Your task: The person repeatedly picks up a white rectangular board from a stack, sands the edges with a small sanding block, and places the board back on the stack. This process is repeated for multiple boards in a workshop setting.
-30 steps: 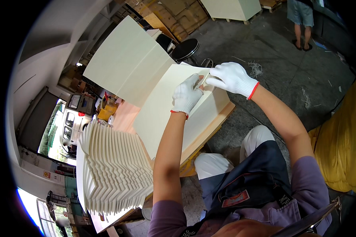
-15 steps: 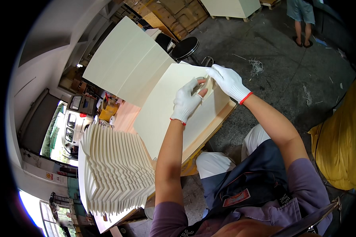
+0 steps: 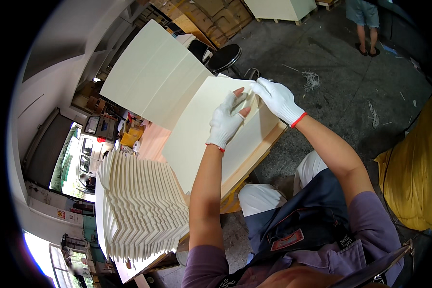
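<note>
A stack of cream-white sheets (image 3: 197, 129) lies in front of me, paper or thin card by its look. My left hand (image 3: 225, 122), in a white glove with bare thumb and index fingertips, is over the stack near its right edge. Its thumb and index finger are apart. Beside it, my right hand (image 3: 276, 100), fully gloved in white with a red cuff, is closed over the sheets' far right corner. The edge bends up between the two hands. The right fingertips are partly hidden behind the bent sheets.
A fanned pile of folded sheets (image 3: 144, 206) stands at the left; another large pale stack (image 3: 153, 72) is beyond. Past them are a pinkish tabletop (image 3: 153, 141), a round black stool (image 3: 224, 57), and a person's legs (image 3: 367, 38). Yellow cloth (image 3: 410, 177) hangs at the right.
My left index finger has lifted and stretched slightly up and left, away from the bent sheet edge, widening its gap from the thumb. My right hand stays in place.
</note>
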`<action>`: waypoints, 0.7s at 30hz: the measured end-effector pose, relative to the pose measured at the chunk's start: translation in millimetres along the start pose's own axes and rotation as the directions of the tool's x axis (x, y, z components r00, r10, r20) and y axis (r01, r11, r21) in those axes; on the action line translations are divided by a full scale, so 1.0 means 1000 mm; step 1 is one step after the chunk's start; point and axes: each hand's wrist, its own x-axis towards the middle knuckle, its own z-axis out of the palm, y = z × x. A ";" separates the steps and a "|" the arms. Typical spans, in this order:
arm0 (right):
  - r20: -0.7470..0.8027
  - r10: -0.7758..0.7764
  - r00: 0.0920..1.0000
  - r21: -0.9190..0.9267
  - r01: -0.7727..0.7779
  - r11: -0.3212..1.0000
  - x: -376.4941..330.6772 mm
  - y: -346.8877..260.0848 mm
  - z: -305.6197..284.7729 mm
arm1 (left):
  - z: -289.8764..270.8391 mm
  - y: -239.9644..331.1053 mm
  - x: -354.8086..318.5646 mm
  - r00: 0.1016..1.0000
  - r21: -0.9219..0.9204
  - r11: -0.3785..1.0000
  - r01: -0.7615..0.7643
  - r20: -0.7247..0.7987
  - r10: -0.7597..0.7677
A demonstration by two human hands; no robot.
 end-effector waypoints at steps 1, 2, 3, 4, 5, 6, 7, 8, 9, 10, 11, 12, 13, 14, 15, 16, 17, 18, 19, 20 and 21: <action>0.037 0.006 0.999 -0.018 -0.006 1.000 0.000 -0.001 -0.001 | 0.000 0.002 -0.001 1.000 0.032 0.999 0.010 -0.024 -0.009; 0.073 0.013 0.997 -0.036 -0.010 0.999 0.001 -0.003 -0.003 | -0.001 0.003 -0.002 0.999 0.063 0.998 0.021 -0.049 -0.018; 0.108 0.021 0.994 -0.057 -0.015 0.998 0.001 -0.005 -0.005 | 0.000 0.004 -0.002 0.997 0.093 0.995 0.031 -0.073 -0.024; 0.075 0.004 0.997 -0.055 0.000 0.998 0.001 -0.004 -0.005 | -0.001 0.002 -0.002 0.998 0.125 0.992 0.036 -0.046 -0.031; 0.042 -0.012 0.999 -0.054 0.014 0.998 0.001 -0.002 -0.003 | -0.001 -0.002 0.000 0.999 0.157 0.987 0.041 -0.019 -0.039; 0.008 -0.028 1.000 -0.053 0.029 0.998 0.001 0.000 -0.001 | -0.001 0.000 0.000 0.999 0.189 0.981 0.044 0.008 -0.047; -0.001 -0.032 0.999 -0.046 0.032 0.998 0.001 0.002 0.001 | 0.000 0.003 0.000 0.998 0.231 0.971 0.059 0.004 -0.061; -0.010 -0.036 0.999 -0.039 0.036 0.999 0.001 0.005 0.002 | 0.002 0.007 -0.001 0.997 0.272 0.960 0.073 0.000 -0.076; -0.018 -0.043 0.999 -0.030 0.043 0.999 0.001 0.004 0.003 | 0.002 0.011 -0.002 0.996 0.313 0.946 0.088 -0.008 -0.090; -0.008 -0.030 1.000 -0.033 0.029 0.999 0.001 0.003 0.003 | 0.002 0.009 -0.002 0.996 0.305 0.949 0.086 -0.013 -0.086; 0.001 -0.016 1.000 -0.036 0.016 0.999 0.000 0.002 0.002 | 0.002 0.005 -0.002 0.996 0.296 0.952 0.084 -0.019 -0.082; 0.009 -0.001 1.000 -0.041 0.002 0.999 0.000 0.000 0.001 | 0.002 0.003 -0.001 0.997 0.286 0.955 0.080 -0.024 -0.077; 0.004 -0.010 1.000 -0.039 0.010 0.999 0.000 0.001 0.002 | 0.002 0.001 -0.001 0.996 0.275 0.957 0.092 -0.021 -0.090; -0.001 -0.019 1.000 -0.038 0.019 0.999 0.001 0.003 0.003 | 0.002 0.000 0.000 0.994 0.265 0.959 0.105 -0.018 -0.104; -0.005 -0.028 1.000 -0.037 0.028 0.999 0.001 0.004 0.003 | 0.001 0.000 0.000 0.993 0.254 0.960 0.117 -0.015 -0.117; -0.003 -0.025 1.000 -0.039 0.025 0.999 0.001 0.004 0.003 | 0.001 0.000 0.000 0.994 0.243 0.964 0.106 -0.015 -0.105; -0.001 -0.022 1.000 -0.042 0.022 0.999 0.001 0.004 0.002 | 0.001 -0.001 0.000 0.996 0.232 0.968 0.094 -0.014 -0.093; 0.002 -0.018 1.000 -0.045 0.018 0.999 0.001 0.005 0.002 | 0.001 -0.001 0.001 0.997 0.220 0.972 0.083 -0.012 -0.083; -0.003 -0.018 1.000 -0.045 0.018 0.999 0.001 0.006 0.003 | 0.002 0.000 0.000 0.996 0.226 0.970 0.083 -0.010 -0.083; -0.009 -0.018 1.000 -0.044 0.018 0.999 0.001 0.008 0.004 | 0.002 0.001 0.000 0.996 0.233 0.969 0.083 -0.008 -0.083; -0.015 -0.019 1.000 -0.042 0.019 0.999 0.001 0.007 0.004 | 0.002 0.002 0.000 0.996 0.241 0.967 0.083 -0.007 -0.084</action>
